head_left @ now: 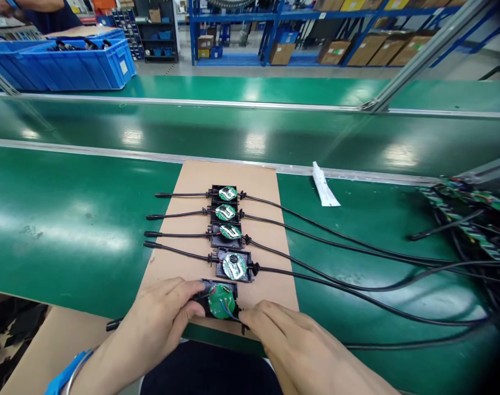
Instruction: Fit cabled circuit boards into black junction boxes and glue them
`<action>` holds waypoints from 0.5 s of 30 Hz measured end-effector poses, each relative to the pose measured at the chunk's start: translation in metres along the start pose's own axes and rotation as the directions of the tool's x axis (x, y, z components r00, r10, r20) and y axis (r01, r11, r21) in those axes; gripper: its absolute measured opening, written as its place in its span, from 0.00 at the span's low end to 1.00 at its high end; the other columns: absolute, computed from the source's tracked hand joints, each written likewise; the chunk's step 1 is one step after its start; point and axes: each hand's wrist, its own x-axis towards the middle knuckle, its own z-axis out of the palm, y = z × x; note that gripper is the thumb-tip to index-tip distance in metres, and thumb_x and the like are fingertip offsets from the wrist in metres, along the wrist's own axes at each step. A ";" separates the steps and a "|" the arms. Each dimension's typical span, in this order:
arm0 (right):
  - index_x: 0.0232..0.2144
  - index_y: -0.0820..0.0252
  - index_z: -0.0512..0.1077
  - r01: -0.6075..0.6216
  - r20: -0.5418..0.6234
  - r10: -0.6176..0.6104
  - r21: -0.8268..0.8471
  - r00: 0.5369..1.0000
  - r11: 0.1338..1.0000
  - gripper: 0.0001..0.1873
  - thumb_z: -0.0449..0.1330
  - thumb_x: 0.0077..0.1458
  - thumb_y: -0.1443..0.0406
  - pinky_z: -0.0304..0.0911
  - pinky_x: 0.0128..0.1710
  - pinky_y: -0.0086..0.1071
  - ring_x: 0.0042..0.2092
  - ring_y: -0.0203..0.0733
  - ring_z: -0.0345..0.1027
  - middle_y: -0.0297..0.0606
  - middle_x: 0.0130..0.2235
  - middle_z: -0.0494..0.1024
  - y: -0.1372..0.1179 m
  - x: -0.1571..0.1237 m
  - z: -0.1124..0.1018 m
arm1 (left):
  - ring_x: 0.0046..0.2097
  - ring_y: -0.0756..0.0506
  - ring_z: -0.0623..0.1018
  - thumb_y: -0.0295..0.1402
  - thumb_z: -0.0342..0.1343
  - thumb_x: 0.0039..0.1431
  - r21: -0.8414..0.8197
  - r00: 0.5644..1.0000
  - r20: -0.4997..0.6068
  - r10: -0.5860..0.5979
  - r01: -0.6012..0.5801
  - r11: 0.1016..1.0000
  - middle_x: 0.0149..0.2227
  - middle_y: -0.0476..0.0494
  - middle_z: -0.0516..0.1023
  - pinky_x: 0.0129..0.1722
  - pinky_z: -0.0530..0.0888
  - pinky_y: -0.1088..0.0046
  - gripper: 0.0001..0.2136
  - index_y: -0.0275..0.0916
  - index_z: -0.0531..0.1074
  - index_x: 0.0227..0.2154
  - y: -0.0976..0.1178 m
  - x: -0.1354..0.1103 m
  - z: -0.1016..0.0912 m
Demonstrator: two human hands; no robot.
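The left hand pinches an open black case at one end; the right hand, fingers bunched, grip unclear, meets the other, seemingly steadying it.

- Head camera is looking forward and down across green workbench.
- Sitting close above left hand and right hand; taking in distant blue racking.

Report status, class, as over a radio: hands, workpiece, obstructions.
Left hand at near black case's left end, right hand at its right. Round green board inside, face exposed. Four similar cases lined up beyond; nothing covering the board.
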 end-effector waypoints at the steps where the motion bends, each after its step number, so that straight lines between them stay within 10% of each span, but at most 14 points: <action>1: 0.40 0.58 0.67 -0.003 0.017 0.003 -0.002 1.000 1.000 0.24 0.48 0.41 0.81 0.67 0.34 0.31 0.35 0.40 0.70 0.37 0.37 0.74 0.001 0.004 -0.001 | 0.33 0.47 0.77 0.27 0.46 0.66 0.008 1.000 0.022 -0.009 0.009 1.000 0.33 0.47 0.76 0.32 0.76 0.71 0.12 0.40 0.66 0.50 -0.001 0.001 0.002; 10: 0.48 0.60 0.70 -0.036 0.194 0.040 -0.023 0.980 0.999 0.18 0.52 0.55 0.69 0.65 0.30 0.36 0.34 0.46 0.72 0.41 0.36 0.75 0.001 0.038 0.000 | 0.38 0.44 0.77 0.25 0.47 0.64 -0.006 0.984 0.166 -0.063 0.065 0.998 0.38 0.47 0.77 0.37 0.76 0.66 0.16 0.43 0.64 0.53 -0.007 0.007 0.006; 15: 0.51 0.64 0.70 -0.007 0.110 0.019 -0.115 0.994 0.993 0.22 0.53 0.54 0.67 0.61 0.26 0.35 0.31 0.45 0.71 0.42 0.36 0.76 -0.001 0.040 0.013 | 0.39 0.46 0.78 0.25 0.50 0.61 -0.082 0.961 0.196 -0.192 0.211 0.974 0.39 0.46 0.79 0.40 0.76 0.70 0.20 0.40 0.61 0.56 -0.009 0.006 -0.003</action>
